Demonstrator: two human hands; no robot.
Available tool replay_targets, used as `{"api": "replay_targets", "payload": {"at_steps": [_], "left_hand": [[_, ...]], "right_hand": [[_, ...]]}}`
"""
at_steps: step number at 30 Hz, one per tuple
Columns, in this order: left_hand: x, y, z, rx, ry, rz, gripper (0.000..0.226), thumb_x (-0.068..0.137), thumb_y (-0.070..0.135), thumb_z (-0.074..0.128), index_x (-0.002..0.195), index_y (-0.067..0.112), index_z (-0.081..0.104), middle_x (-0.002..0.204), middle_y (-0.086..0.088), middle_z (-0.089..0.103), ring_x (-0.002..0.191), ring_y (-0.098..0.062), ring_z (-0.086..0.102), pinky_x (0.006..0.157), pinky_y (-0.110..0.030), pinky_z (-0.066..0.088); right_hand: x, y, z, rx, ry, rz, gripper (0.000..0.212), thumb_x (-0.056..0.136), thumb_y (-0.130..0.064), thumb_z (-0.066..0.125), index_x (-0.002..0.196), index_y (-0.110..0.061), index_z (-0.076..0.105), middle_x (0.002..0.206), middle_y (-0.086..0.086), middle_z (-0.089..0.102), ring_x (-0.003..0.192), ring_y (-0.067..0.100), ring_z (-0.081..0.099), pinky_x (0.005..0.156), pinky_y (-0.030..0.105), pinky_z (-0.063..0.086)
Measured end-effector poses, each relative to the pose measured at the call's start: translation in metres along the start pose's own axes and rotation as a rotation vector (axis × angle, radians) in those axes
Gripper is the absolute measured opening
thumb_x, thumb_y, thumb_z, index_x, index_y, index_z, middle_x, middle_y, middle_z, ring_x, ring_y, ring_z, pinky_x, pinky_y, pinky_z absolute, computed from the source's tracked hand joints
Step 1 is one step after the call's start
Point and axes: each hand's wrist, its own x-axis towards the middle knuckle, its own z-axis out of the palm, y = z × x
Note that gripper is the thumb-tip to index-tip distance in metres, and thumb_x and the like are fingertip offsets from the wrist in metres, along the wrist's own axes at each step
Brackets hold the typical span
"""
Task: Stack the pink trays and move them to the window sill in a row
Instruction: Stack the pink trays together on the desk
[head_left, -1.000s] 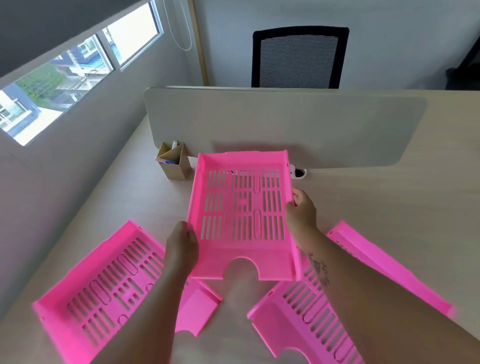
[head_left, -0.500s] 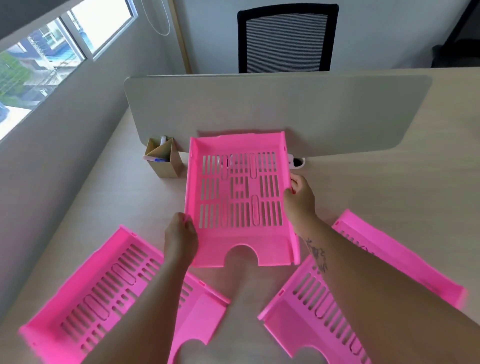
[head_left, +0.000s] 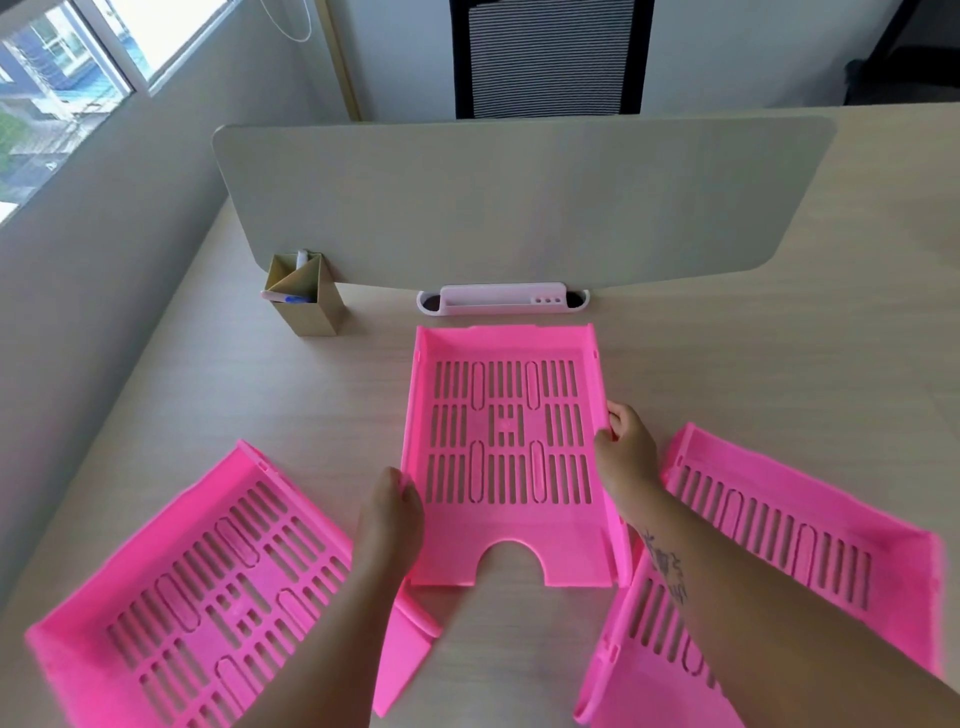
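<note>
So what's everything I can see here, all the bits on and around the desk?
pink trays: 3; middle tray held at its sides, left tray and right tray flat on the desk
desk: 1, light wood
divider panel: 1, grey, across the desk
pen holder: 1, tan, left of the divider's foot
white cable slot: 1, under the divider
office chair: 1, black, beyond the divider
window: 1, upper left
left hand: grips the middle tray's left edge
right hand: grips its right edge

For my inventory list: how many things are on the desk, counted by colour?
Pink: 3, the middle tray, the left tray, the right tray
Tan: 1, the pen holder
White: 1, the cable box
Total: 5
</note>
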Motion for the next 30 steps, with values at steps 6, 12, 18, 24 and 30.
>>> {"api": "replay_targets", "payload": {"at_steps": [6, 12, 18, 24, 30], "left_hand": [[-0.002, 0.015, -0.01, 0.045, 0.007, -0.019, 0.022, 0.095, 0.026, 0.047, 0.109, 0.009, 0.051, 0.104, -0.014, 0.063, 0.076, -0.024, 0.058, 0.057, -0.03, 0.044], [-0.018, 0.091, 0.005, 0.07, 0.136, 0.392, 0.028, 0.088, 0.023, 0.058, 0.111, 0.007, 0.059, 0.11, -0.012, 0.066, 0.102, -0.029, 0.054, 0.087, -0.042, 0.046], [-0.082, 0.152, 0.081, 0.031, -0.224, 0.638, 0.031, 0.09, 0.023, 0.056, 0.118, 0.01, 0.06, 0.116, -0.007, 0.065, 0.104, -0.024, 0.058, 0.087, -0.035, 0.047], [-0.131, 0.159, 0.124, 0.226, -0.437, 0.624, 0.032, 0.094, 0.015, 0.045, 0.126, 0.01, 0.046, 0.122, -0.01, 0.057, 0.105, -0.028, 0.058, 0.083, -0.038, 0.051], [-0.136, 0.183, 0.13, 0.221, -0.474, 0.483, 0.03, 0.093, -0.001, 0.031, 0.116, 0.007, 0.049, 0.103, -0.013, 0.062, 0.078, -0.025, 0.061, 0.072, -0.042, 0.055]], "right_hand": [[-0.009, -0.014, -0.017, -0.067, -0.067, -0.071, 0.052, 0.098, -0.008, 0.047, 0.148, -0.01, 0.035, 0.142, 0.016, 0.051, 0.068, 0.01, 0.066, 0.054, 0.019, 0.055], [-0.02, -0.017, -0.095, -0.081, 0.103, -0.124, 0.041, 0.094, -0.008, 0.052, 0.134, -0.002, 0.05, 0.129, 0.015, 0.062, 0.109, 0.025, 0.063, 0.086, 0.026, 0.05], [-0.057, 0.051, -0.182, -0.28, 0.303, 0.002, 0.032, 0.093, -0.012, 0.053, 0.125, -0.006, 0.057, 0.123, 0.012, 0.064, 0.11, 0.026, 0.061, 0.096, 0.044, 0.049], [-0.117, 0.131, -0.216, -0.422, 0.348, 0.283, 0.058, 0.091, -0.014, 0.055, 0.145, -0.009, 0.034, 0.148, 0.015, 0.036, 0.137, 0.032, 0.034, 0.104, 0.054, 0.043], [-0.136, 0.163, -0.222, -0.191, 0.281, 0.447, 0.019, 0.098, -0.004, 0.033, 0.112, -0.001, 0.047, 0.101, 0.014, 0.063, 0.061, 0.006, 0.049, 0.047, 0.02, 0.037]]}}
